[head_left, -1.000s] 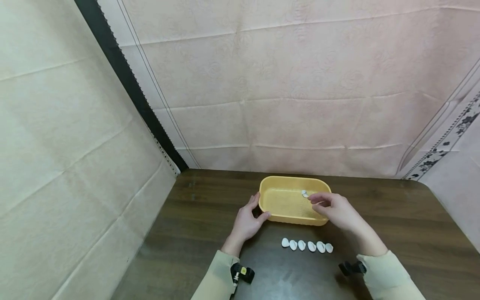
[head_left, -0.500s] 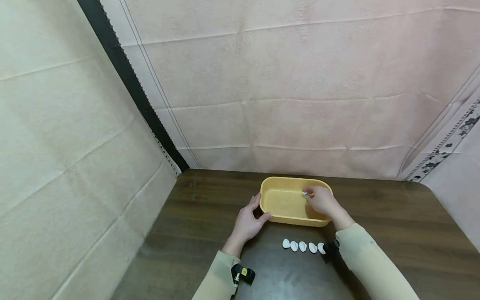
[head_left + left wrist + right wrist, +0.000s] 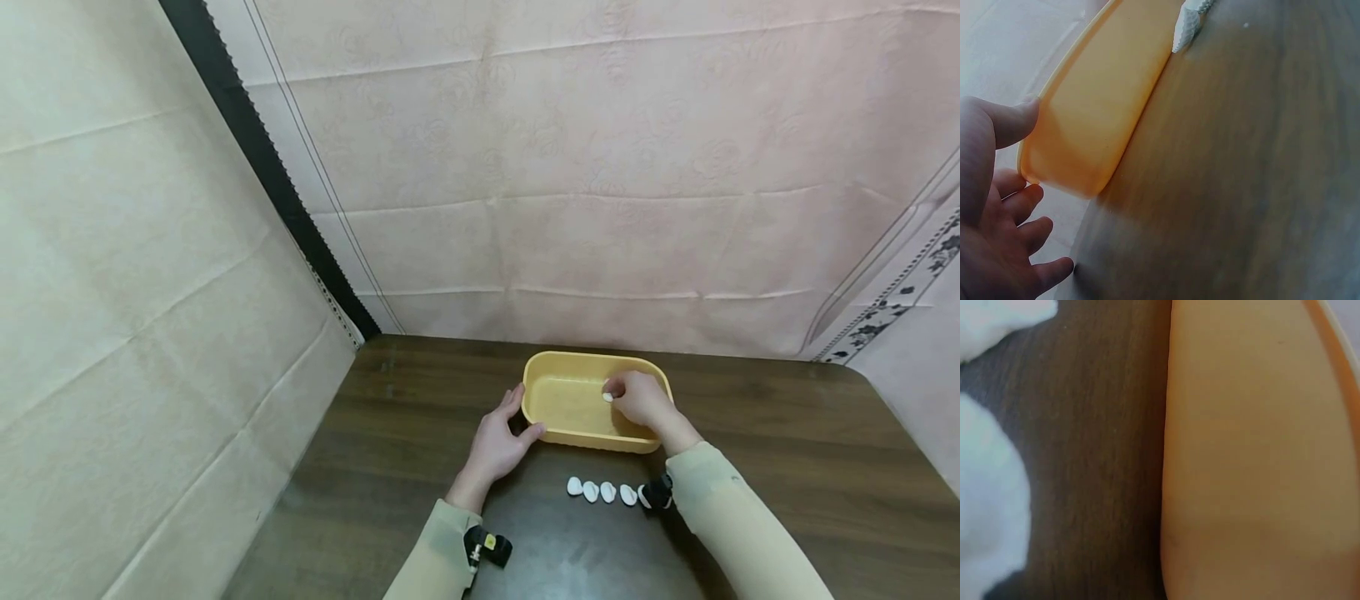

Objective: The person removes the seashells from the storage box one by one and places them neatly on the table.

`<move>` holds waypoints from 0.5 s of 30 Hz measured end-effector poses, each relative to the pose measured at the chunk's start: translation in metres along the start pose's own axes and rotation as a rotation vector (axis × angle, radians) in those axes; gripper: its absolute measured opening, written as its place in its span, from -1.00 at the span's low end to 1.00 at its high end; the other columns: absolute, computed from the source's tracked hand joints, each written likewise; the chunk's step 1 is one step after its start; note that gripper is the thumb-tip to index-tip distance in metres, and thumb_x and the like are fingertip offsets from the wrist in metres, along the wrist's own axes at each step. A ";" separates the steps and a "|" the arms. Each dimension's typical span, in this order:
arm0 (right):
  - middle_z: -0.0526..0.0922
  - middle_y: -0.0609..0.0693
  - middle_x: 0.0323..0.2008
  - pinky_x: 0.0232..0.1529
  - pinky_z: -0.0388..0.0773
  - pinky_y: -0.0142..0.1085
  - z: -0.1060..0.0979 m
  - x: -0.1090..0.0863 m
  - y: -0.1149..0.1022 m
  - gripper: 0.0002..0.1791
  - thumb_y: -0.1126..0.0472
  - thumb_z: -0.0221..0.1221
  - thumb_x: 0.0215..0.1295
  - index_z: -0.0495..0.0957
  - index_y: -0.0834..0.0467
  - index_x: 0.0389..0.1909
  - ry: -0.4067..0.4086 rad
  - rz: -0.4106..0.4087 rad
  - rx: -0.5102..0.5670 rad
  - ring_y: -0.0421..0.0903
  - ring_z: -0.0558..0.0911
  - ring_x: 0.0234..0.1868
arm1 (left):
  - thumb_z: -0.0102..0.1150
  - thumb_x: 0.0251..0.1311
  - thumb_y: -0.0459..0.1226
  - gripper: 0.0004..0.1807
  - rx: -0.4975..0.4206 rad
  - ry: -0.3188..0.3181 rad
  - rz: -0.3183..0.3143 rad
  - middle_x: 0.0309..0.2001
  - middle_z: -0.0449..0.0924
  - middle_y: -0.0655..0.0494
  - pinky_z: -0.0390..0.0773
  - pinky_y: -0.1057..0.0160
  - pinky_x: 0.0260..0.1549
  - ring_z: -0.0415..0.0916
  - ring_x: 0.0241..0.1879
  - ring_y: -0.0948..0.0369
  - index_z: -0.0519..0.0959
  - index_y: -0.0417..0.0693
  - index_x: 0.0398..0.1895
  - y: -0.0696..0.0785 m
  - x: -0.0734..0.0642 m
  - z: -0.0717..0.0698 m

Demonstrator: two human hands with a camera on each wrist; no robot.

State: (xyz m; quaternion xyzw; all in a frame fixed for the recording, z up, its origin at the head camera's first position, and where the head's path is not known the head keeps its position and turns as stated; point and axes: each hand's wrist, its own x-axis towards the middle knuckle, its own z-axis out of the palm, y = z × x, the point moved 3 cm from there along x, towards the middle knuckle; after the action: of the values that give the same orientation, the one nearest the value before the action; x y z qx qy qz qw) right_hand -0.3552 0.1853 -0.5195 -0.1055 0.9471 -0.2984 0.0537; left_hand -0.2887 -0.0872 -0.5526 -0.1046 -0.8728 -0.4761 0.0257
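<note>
In the head view, a shallow yellow plastic tray [image 3: 570, 400] lies near the back of the table. My left hand [image 3: 495, 450] grips its near left corner. In the left wrist view, the thumb [image 3: 1017, 122] presses the rim and the other fingers are spread below it. My right hand [image 3: 641, 398] reaches inside the tray, its fingertips pinching a small white shell-like piece [image 3: 607, 397]. Several similar white oval pieces [image 3: 608, 492] lie in a row in front of the tray. The right wrist view shows two of them, one with a scalloped edge [image 3: 991, 500], but not the right hand.
The dark wooden table [image 3: 420, 417] meets a pale cloth backdrop [image 3: 600, 208] behind the tray. A black wrist camera [image 3: 658, 492] on the right arm partly covers the right end of the row. Another wrist camera [image 3: 495, 548] sits on the left sleeve.
My right hand has moved left and deeper into the tray, from near the white piece to pinching it. Its sleeve and camera now overlap the row's right end. The left hand stays put.
</note>
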 end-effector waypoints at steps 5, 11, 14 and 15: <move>0.72 0.10 -0.22 -0.07 0.63 -0.02 0.002 0.001 0.001 -0.85 0.36 0.36 0.33 0.74 0.29 -0.11 -0.012 0.022 0.018 0.05 0.61 -0.20 | 0.41 0.42 -0.09 -0.15 -0.003 0.004 0.003 0.62 0.26 0.11 0.19 -0.05 0.56 0.10 0.64 0.08 0.26 -0.05 0.67 0.001 0.000 -0.001; 0.72 0.09 -0.22 -0.01 0.64 0.03 0.003 0.001 0.001 -0.86 0.31 0.38 0.36 0.74 0.27 -0.12 -0.028 0.026 0.030 0.05 0.62 -0.18 | 0.40 0.42 -0.10 -0.15 -0.005 -0.001 0.000 0.62 0.25 0.12 0.18 -0.04 0.57 0.09 0.64 0.08 0.25 -0.06 0.67 0.001 -0.001 -0.001; 0.72 0.07 -0.23 -0.01 0.64 0.00 0.004 0.002 0.002 -0.86 0.31 0.38 0.36 0.75 0.26 -0.12 -0.030 0.038 0.031 0.04 0.62 -0.19 | 0.40 0.42 -0.10 -0.15 -0.006 -0.003 -0.004 0.62 0.25 0.12 0.17 -0.04 0.57 0.09 0.64 0.07 0.25 -0.06 0.67 0.001 0.000 -0.001; 0.72 0.08 -0.24 -0.03 0.64 -0.01 0.004 0.002 0.002 -0.86 0.31 0.38 0.36 0.75 0.26 -0.12 -0.030 0.038 0.031 0.04 0.62 -0.19 | 0.40 0.42 -0.11 -0.15 -0.007 -0.004 -0.006 0.62 0.24 0.12 0.17 -0.04 0.57 0.09 0.64 0.08 0.25 -0.06 0.67 0.001 0.000 0.000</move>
State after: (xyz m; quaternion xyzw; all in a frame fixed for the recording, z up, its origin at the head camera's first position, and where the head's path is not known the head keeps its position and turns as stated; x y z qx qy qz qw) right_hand -0.3570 0.1842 -0.5242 -0.0911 0.9433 -0.3104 0.0750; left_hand -0.2883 -0.0871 -0.5517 -0.1031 -0.8714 -0.4791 0.0223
